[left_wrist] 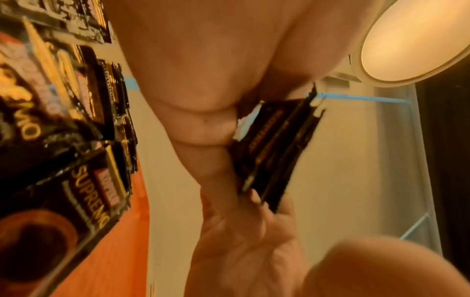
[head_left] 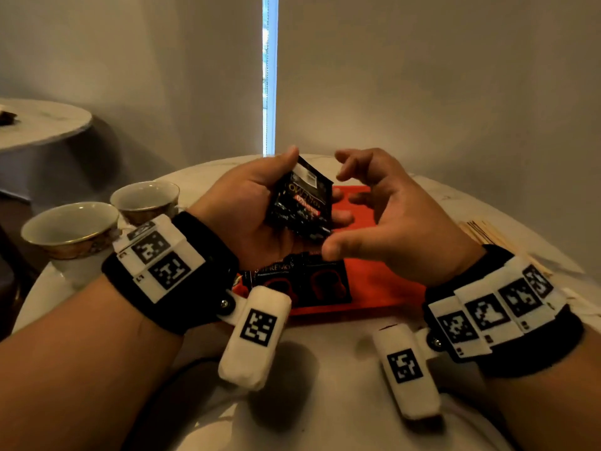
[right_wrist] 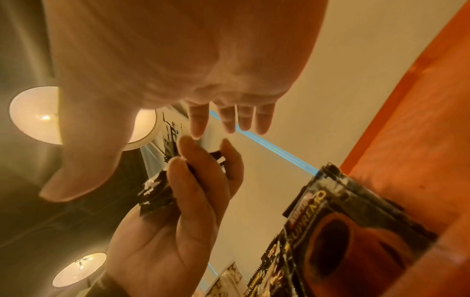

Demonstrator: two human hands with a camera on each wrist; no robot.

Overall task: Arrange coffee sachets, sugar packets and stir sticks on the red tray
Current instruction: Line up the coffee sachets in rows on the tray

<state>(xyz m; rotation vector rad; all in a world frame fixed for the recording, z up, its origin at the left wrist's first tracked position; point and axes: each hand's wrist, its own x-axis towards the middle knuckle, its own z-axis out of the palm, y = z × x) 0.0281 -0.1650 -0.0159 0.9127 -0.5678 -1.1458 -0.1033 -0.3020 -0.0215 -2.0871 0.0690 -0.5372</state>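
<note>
**A:** Take it from the biggest thing down. What's the layout?

**B:** The round table [head_left: 325, 359] carries the red tray [head_left: 383, 281] at about twelve o'clock from the person. Two coffee sachets [head_left: 312, 281] already lie flat on the tray's near edge, side by side. Two cups [head_left: 71, 229] stand off at nine o'clock, and the stir sticks [head_left: 487, 236] lie on the table at three o'clock, just beside the tray. I can't make out any sugar packets for certain.

**B:** Above the tray, the left hand [head_left: 257, 206] has its fingers and thumb curled round a small stack of sachets [head_left: 300, 203]; the left wrist view shows several edges fanned together. The right hand [head_left: 390, 209] hovers just beside it, fingers loosely bent, thumb out, gripping nothing.

**A:** So the step is peeling one off the stack?

**B:** That's my reading. I'd pinch only the top sachet at its free upper corner, while the left thumb eases enough to let one slide and still traps the rest.

**A:** And placement?

**B:** Lay it flat, printed face up, at twelve o'clock of the pair already down, edges parallel, leaving the three o'clock side free for sticks and sugar. The foil looks slick, so two may come away together.
</note>
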